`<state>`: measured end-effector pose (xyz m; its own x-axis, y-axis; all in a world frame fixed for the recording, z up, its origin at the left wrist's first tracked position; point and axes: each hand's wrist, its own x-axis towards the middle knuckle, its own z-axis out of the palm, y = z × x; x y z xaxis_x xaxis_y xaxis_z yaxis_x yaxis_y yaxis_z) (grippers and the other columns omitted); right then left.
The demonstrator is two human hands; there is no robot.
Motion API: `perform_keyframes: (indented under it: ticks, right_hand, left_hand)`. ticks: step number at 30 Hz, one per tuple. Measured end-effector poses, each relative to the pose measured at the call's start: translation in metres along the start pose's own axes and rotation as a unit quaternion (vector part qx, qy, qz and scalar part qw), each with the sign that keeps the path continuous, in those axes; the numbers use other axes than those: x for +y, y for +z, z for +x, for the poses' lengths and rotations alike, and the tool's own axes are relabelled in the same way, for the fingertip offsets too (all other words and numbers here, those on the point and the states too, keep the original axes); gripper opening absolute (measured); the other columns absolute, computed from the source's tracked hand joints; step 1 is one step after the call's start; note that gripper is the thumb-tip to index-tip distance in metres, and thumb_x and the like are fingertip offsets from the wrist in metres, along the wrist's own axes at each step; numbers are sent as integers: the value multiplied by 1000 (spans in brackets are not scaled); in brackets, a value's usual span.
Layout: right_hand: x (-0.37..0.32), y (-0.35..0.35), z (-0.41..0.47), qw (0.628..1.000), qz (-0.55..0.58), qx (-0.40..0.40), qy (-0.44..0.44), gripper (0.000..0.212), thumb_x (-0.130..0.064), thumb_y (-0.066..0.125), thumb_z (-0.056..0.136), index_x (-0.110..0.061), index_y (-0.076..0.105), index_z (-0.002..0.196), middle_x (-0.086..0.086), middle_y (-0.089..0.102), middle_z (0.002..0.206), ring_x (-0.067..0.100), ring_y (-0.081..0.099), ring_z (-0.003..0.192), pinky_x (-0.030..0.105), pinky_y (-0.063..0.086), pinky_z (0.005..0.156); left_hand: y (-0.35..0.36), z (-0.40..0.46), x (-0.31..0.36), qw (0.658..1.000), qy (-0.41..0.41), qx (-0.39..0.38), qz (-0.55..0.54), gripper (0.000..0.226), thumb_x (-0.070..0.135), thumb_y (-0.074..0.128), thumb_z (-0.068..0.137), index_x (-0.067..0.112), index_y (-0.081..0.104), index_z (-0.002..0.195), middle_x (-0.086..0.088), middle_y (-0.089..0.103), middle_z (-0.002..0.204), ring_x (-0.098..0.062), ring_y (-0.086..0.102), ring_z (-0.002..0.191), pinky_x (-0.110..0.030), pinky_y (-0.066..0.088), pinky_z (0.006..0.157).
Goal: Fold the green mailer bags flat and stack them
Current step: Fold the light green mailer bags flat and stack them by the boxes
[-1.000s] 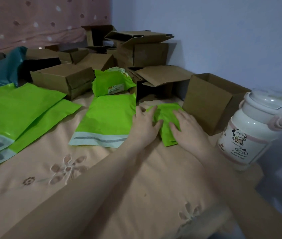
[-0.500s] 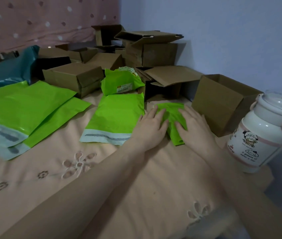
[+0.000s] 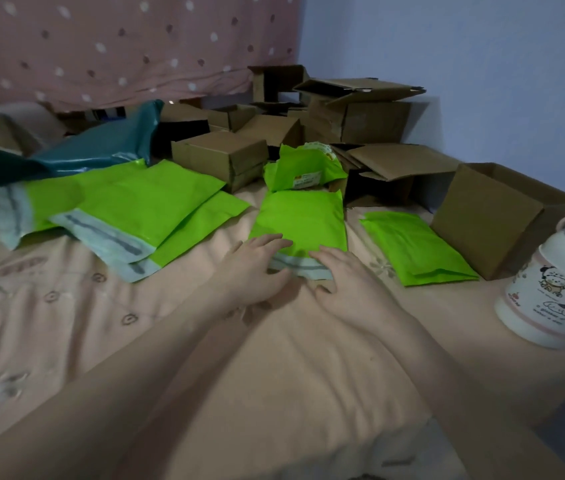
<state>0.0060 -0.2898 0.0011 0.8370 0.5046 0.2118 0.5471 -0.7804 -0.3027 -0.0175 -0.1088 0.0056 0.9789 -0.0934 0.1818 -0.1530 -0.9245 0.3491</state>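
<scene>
both hands, the left hand (image 3: 257, 268) and right hand (image 3: 347, 282), rest flat with fingers spread on the green bag's (image 3: 303, 223) grey strip mid-bed, likely steadying it for folding.

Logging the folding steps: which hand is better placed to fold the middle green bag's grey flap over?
Probably the right hand: it lies on the grey flap of the middle bag; the left hand rests at its left corner.

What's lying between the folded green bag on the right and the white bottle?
In the head view, only bare peach bedsheet separates the folded green bag from the white bottle. An open cardboard box stands just behind that stretch.
</scene>
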Motion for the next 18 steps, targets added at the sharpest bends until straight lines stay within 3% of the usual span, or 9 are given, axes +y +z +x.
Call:
perform_keyframes:
  ticks: [6, 9, 12, 15, 18]
  right_hand:
    - [-10, 9, -4, 996, -75, 44, 16, 35, -27, 51, 88, -19, 56, 122, 3, 60, 119, 28, 55, 111, 39, 48, 85]
    - [-16, 8, -8, 994, -92, 62, 21, 23, -22, 48, 88, -19, 64, 105, 9, 67, 105, 31, 59, 102, 41, 50, 78]
    - [-25, 2, -12, 993, -47, 90, 53, 20, -23, 48, 88, -17, 66, 95, 17, 67, 91, 38, 62, 89, 43, 51, 71]
    - [-36, -5, -13, 988, 75, 113, 77, 15, -18, 53, 85, -14, 68, 86, 15, 67, 78, 37, 63, 82, 43, 51, 71]
    - [-48, -14, -11, 969, 190, 133, 90, 16, -9, 55, 83, -2, 57, 69, 15, 55, 57, 31, 52, 60, 36, 40, 59]
  left_hand:
    - [3, -23, -13, 1000, -23, -9, -17, 62, 44, 38, 74, 24, 48, 132, 5, 48, 138, -20, 48, 124, -32, 39, 99]
    - [6, -26, -15, 999, -20, 35, 6, 45, 34, 52, 85, 26, 51, 129, 3, 52, 131, -20, 49, 121, -35, 40, 96]
    - [2, -34, -13, 990, -49, 130, 11, 56, 31, 61, 83, 20, 43, 135, -4, 40, 137, -25, 44, 123, -38, 39, 95]
    - [-10, -42, -12, 959, -90, 264, -37, 66, 36, 69, 78, 10, 39, 131, -12, 36, 132, -30, 44, 116, -41, 43, 87]
    - [-24, -48, -9, 952, -111, 263, -114, 50, 36, 67, 80, 7, 45, 114, -9, 47, 115, -27, 49, 105, -36, 43, 83]
